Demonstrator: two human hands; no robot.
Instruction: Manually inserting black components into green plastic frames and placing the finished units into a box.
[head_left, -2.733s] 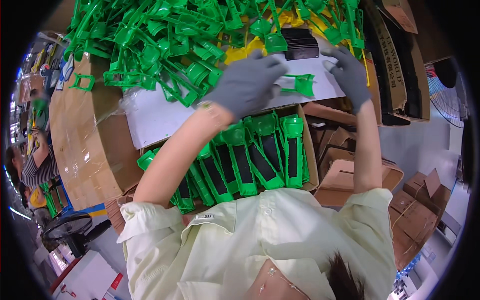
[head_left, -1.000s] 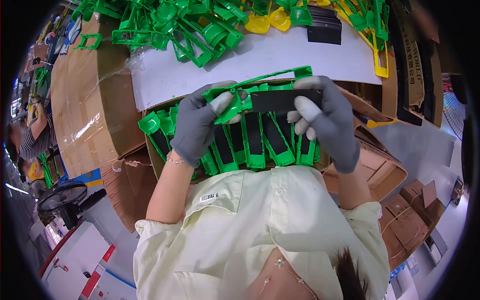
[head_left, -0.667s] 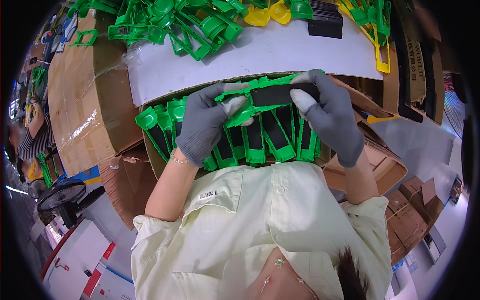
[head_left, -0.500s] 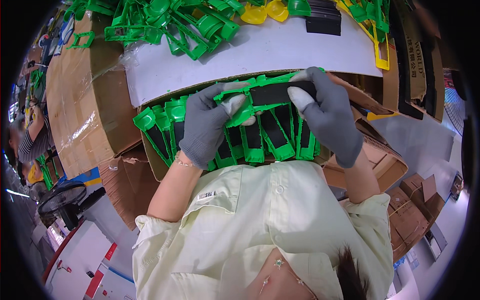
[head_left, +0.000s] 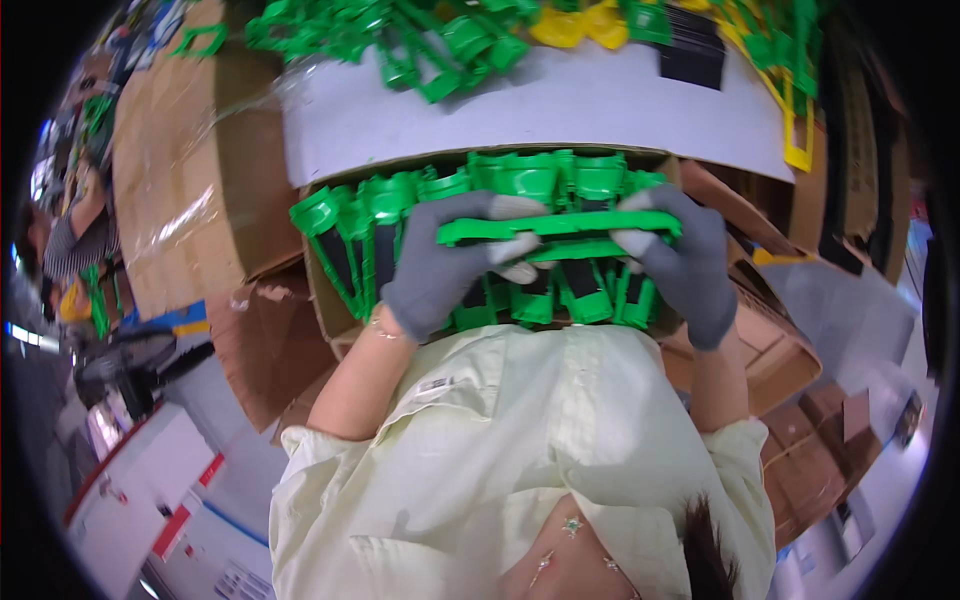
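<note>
Both my hands wear grey gloves with pale fingertips. Between them I hold a long green plastic frame point(head_left: 575, 226), turned edge-on so its flat face is out of sight. My left hand point(head_left: 455, 255) pinches its left end, thumb on the near side. My right hand point(head_left: 685, 255) grips the right end in the same way. Below the held frame stands an open cardboard box point(head_left: 322, 290). Several green frames with black strips set in them point(head_left: 385, 250) are packed upright in rows there. The hands hide part of those rows.
A white tabletop point(head_left: 520, 120) lies beyond the box, with loose green parts point(head_left: 440, 60), yellow pieces point(head_left: 580, 25) and a stack of black strips point(head_left: 692, 55). A taped carton point(head_left: 180, 180) stands left. Another open carton point(head_left: 760, 350) is at right. At far left sits a person point(head_left: 85, 225).
The green frame has been tipped from showing its black strip to edge-on. Both hands have come lower and nearer to me, still holding it. The whole view has shifted slightly.
</note>
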